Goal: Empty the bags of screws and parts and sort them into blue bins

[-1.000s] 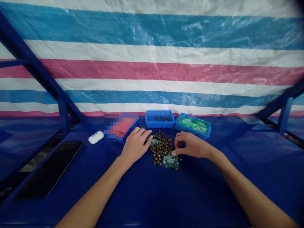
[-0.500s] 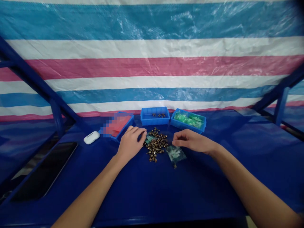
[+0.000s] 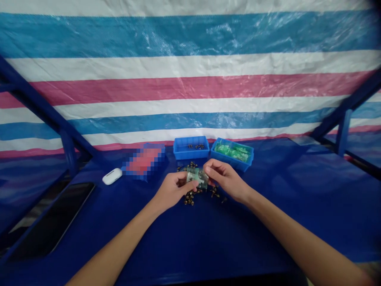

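Observation:
A small clear plastic bag (image 3: 197, 177) with whitish pieces inside is held up between my two hands. My left hand (image 3: 170, 190) grips its left side, the thumb lying across the front. At the bag's right edge, the fingers of my right hand (image 3: 228, 180) are pinched together on the plastic. Beneath the bag is a pile of brass-coloured screws (image 3: 188, 199), partly hidden by the bag and my fingers. A few loose screws (image 3: 214, 193) lie just right of the pile, below my right hand.
Behind the pile stand a blue bin (image 3: 191, 154) with several screws and another blue bin (image 3: 233, 163) of green-tinted bags. A blurred container (image 3: 145, 161) with red contents is to the left, near a white earbud case (image 3: 112, 176) and a black phone (image 3: 55, 220).
My right hand has moved left and my left hand slightly down. The clear bag has come up off the table into both hands. The camera view has shifted a little.

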Demonstrator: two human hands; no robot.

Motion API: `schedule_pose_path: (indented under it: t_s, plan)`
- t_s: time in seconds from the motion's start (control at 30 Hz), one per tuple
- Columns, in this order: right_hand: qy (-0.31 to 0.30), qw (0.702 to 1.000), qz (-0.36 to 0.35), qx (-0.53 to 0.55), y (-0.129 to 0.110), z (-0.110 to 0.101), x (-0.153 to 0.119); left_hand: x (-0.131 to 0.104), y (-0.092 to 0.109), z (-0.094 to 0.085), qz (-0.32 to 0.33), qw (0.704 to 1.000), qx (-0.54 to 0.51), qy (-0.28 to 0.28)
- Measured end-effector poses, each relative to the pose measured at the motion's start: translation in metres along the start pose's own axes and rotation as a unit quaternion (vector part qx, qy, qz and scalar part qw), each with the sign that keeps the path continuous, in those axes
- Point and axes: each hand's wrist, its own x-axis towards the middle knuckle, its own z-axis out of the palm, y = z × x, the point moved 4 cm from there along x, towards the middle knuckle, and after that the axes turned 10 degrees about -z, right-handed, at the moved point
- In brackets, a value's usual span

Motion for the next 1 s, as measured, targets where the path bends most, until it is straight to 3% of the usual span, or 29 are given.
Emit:
schedule_pose_path:
  t_s: [0.23,0.53,0.73,0.8,0.87,0.93,1.0]
  plan:
    - [-0.057,0.996,0.017,-0.068,0.004,0.006,-0.002,0.001,0.003,-0.004,0.011,1.0,-0.002,-0.007]
    - [-0.045,0.989,0.049,-0.13,0.006,0.004,-0.005,0.0,0.006,-0.01,0.046,0.994,0.086,0.047]
    - [-0.039,0.984,0.016,-0.171,-0.001,-0.002,-0.001,-0.001,0.009,-0.008,0.074,0.985,0.142,0.059]
    - [0.01,0.982,-0.003,-0.186,-0.008,-0.02,0.002,-0.001,0.009,-0.011,0.081,0.981,0.151,0.089]
    - [0.12,0.967,-0.034,-0.221,-0.018,-0.051,0.005,-0.002,0.008,-0.017,0.103,0.965,0.19,0.147]
    - [0.247,0.925,-0.06,-0.282,-0.028,-0.089,0.005,-0.004,0.009,-0.023,0.145,0.931,0.262,0.211]
    - [0.332,0.854,-0.085,-0.39,-0.036,-0.122,0.005,-0.005,0.01,-0.028,0.183,0.892,0.327,0.253]
